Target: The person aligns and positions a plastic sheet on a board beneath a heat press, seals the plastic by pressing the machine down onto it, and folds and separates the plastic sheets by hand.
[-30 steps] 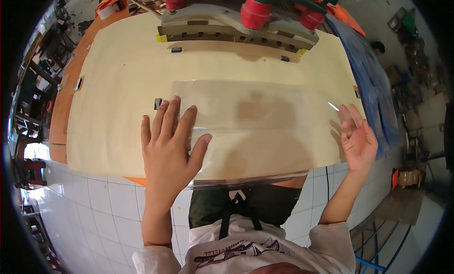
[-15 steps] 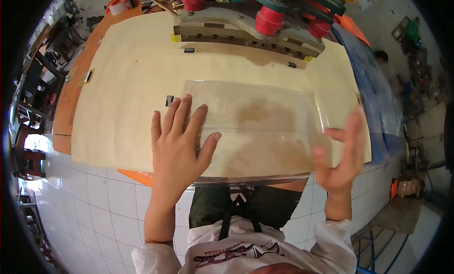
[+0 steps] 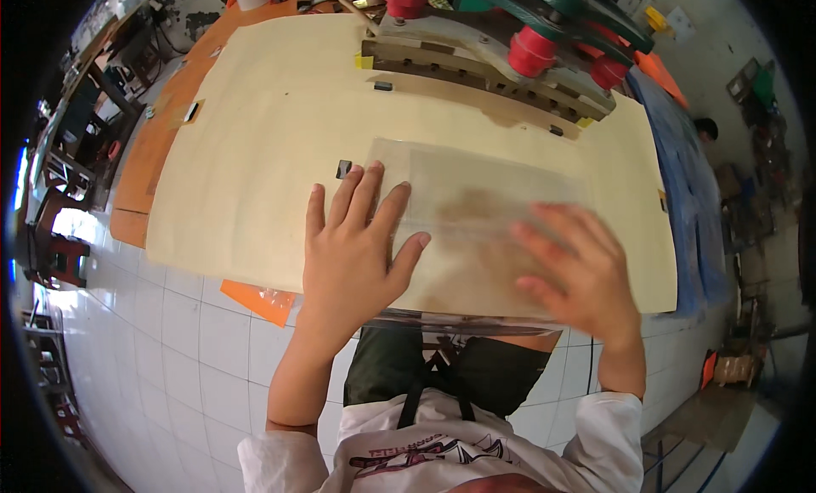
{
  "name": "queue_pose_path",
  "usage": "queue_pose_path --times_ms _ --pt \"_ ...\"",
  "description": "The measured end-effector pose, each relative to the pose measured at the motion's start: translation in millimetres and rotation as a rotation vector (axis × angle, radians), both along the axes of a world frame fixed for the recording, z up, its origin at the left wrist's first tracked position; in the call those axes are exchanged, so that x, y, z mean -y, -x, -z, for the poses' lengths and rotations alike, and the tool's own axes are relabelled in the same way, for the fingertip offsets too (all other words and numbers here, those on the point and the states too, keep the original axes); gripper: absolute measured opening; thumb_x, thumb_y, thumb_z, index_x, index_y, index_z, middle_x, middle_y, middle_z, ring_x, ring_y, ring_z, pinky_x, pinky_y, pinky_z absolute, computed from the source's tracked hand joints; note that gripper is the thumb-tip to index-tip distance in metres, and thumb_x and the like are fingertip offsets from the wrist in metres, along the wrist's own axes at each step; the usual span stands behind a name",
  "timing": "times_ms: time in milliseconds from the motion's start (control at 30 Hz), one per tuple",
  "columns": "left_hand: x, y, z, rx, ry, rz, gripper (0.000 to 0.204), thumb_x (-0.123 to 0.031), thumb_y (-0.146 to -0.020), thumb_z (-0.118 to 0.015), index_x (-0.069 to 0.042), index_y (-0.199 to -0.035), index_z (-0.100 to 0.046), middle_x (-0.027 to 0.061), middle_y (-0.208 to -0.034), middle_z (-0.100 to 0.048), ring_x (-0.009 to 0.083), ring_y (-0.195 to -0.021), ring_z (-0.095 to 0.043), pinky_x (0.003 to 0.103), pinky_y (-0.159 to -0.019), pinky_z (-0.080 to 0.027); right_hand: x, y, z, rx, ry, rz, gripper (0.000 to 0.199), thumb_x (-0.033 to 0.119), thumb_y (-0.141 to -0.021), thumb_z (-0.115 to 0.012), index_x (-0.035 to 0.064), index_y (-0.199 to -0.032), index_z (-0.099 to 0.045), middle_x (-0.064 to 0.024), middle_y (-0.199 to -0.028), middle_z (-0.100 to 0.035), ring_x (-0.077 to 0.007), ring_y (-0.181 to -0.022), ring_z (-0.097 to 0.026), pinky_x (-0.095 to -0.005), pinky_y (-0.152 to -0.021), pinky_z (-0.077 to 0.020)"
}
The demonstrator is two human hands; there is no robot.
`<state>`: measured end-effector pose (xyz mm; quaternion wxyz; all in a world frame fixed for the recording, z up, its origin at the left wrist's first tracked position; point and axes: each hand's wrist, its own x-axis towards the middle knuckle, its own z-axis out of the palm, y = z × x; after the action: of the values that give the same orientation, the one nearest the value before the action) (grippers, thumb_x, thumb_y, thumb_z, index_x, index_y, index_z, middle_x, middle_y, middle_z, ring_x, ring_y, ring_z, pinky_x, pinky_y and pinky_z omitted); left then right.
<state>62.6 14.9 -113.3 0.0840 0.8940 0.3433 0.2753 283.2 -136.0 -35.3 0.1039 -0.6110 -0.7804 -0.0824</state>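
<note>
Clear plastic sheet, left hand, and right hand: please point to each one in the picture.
clear plastic sheet (image 3: 476, 183): head view, on its bare upper part.
left hand (image 3: 353, 259): head view, on the back of the hand.
right hand (image 3: 582, 272): head view, on the back of the hand.

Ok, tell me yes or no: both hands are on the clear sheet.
Yes, the left hand lies flat on the clear sheet and the right hand rests on it too.

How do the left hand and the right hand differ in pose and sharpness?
The left hand is sharp; the right hand is blurred. The left hand's fingers point up the picture; the right hand's point left. Both are open, fingers spread, over the clear sheet on the table.
</note>
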Motion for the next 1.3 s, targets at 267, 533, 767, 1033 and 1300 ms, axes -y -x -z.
queue_pose_path --times_ms 267,533,767,1033,1300 --pt "0 3 0 -0.006 0.015 0.008 0.048 -0.037 -0.086 -0.065 -0.011 -0.126 -0.061 0.0159 -0.141 -0.053 0.0346 -0.135 -0.045 0.058 -0.112 -0.027 35 -64 19 -0.382 0.090 0.392 0.078 0.021 -0.066 -0.085 0.0117 -0.138 -0.056 -0.0197 -0.151 -0.041 -0.0418 -0.130 -0.050 -0.0432 -0.105 -0.0432" --pt "-3 3 0 -0.048 0.007 0.005 0.061 -0.046 -0.085 -0.065 -0.008 -0.132 -0.056 0.0152 -0.142 -0.052 0.0340 -0.136 -0.044 0.057 -0.113 -0.026 26 -60 45 -0.437 -0.123 0.394 0.059 0.013 -0.067 -0.084 0.0023 -0.122 -0.066 -0.0170 -0.136 -0.055 -0.0319 -0.110 -0.061 -0.0386 -0.095 -0.0490" --pt "-1 1 -1 -0.063 0.019 -0.005 0.071 -0.054 -0.085 -0.064 -0.010 -0.140 -0.051 0.0142 -0.143 -0.051 0.0333 -0.136 -0.044 0.057 -0.113 -0.026 20 -63 57 -0.380 -0.199 0.300 0.049 0.015 -0.067 -0.084 0.0018 -0.112 -0.070 -0.0159 -0.129 -0.061 -0.0309 -0.102 -0.059 -0.0374 -0.087 -0.0501" --pt "0 1 -2 -0.069 -0.014 0.020 0.059 -0.048 -0.087 -0.065 -0.015 -0.135 -0.058 0.0164 -0.142 -0.051 0.0360 -0.132 -0.046 0.061 -0.110 -0.029 21 -63 58 -0.333 -0.133 0.260 0.043 0.015 -0.071 -0.080 0.0008 -0.111 -0.071 -0.0137 -0.129 -0.062 -0.0307 -0.104 -0.056 -0.0366 -0.086 -0.0490" --pt "1 -1 1 -0.054 0.008 -0.017 0.061 -0.047 -0.084 -0.068 -0.007 -0.130 -0.060 0.0145 -0.147 -0.048 0.0325 -0.136 -0.045 0.056 -0.113 -0.026 22 -69 51 -0.454 -0.133 0.299 0.044 0.011 -0.080 -0.072 0.0009 -0.123 -0.065 -0.0157 -0.136 -0.057 -0.0337 -0.118 -0.054 -0.0399 -0.100 -0.0443"
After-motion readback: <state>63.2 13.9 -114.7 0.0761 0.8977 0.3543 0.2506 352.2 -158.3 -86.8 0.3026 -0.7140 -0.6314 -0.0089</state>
